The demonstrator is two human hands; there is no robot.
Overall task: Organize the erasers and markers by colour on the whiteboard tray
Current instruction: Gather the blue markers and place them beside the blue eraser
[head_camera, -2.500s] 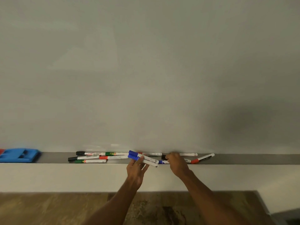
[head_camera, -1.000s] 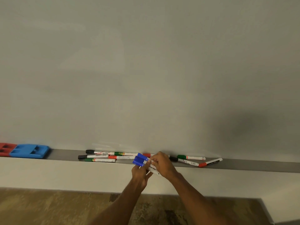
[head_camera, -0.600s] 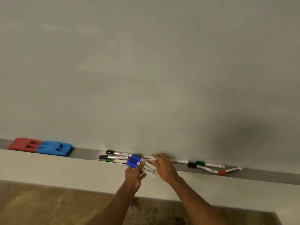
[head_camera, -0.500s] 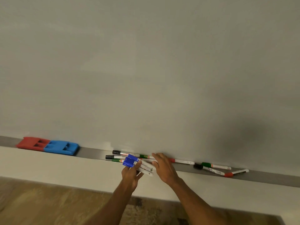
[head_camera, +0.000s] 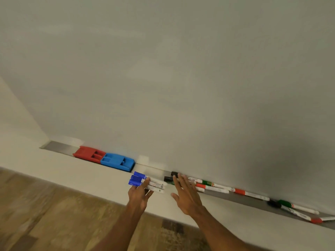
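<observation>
Three, perhaps, blue markers (head_camera: 145,182) gripped in left hand (head_camera: 139,193); right hand (head_camera: 187,195) spread, covering black caps.

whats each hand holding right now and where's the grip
The left hand grips a bundle of blue-capped markers around their white barrels, caps free. The right hand is open, holding nothing.

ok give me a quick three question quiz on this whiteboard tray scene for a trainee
1. True or false: the left hand holds a bundle of blue-capped markers.
2. Which eraser lies nearer the tray's left end? A) red eraser B) blue eraser
3. Fill in: the right hand is ____, fingers spread over the loose markers on the tray.

Key: 1 true; 2 A; 3 open
</observation>
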